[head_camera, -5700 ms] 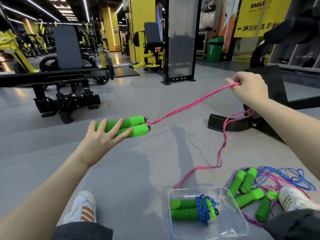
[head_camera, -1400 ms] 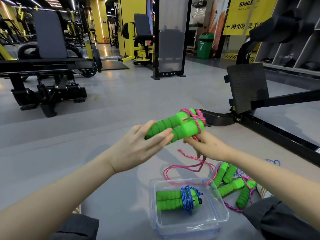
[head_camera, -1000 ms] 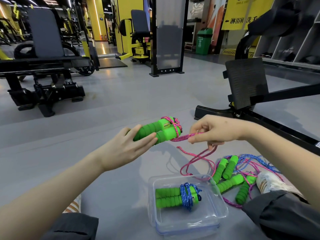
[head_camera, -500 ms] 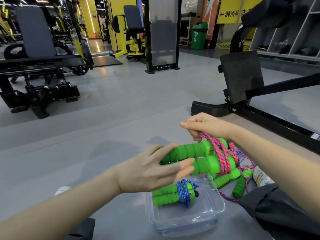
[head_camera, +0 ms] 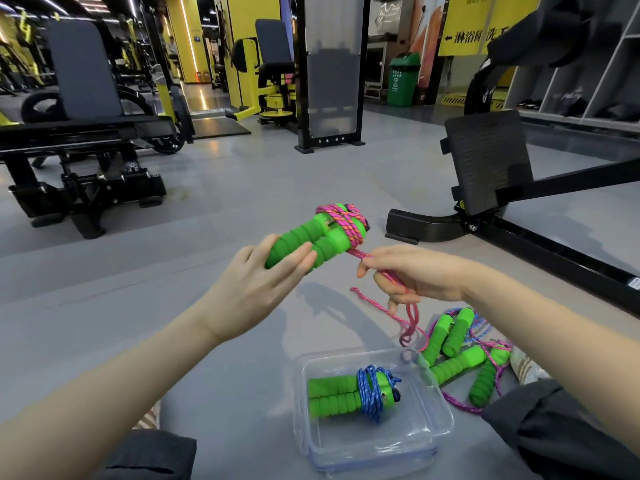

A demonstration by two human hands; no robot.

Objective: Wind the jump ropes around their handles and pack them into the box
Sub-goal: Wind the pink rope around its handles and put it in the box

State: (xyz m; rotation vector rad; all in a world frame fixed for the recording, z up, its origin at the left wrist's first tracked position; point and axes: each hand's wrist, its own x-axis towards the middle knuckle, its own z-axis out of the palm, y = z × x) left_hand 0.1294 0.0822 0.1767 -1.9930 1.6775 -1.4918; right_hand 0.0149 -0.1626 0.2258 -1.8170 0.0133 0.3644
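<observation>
Head: left hand (head_camera: 249, 289) grips green handles (head_camera: 301, 245), lifted since before; right hand (head_camera: 415, 277) now below, pinching pink rope (head_camera: 343, 221).

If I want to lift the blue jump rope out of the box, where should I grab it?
Probably pinch across the two bare green foam handles, left of the blue winding, coming straight down: the box walls block the sides.

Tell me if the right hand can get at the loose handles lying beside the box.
Probably yes: the loose handles lie uncovered close by the right hand, but it pinches the pink rope now.
</observation>
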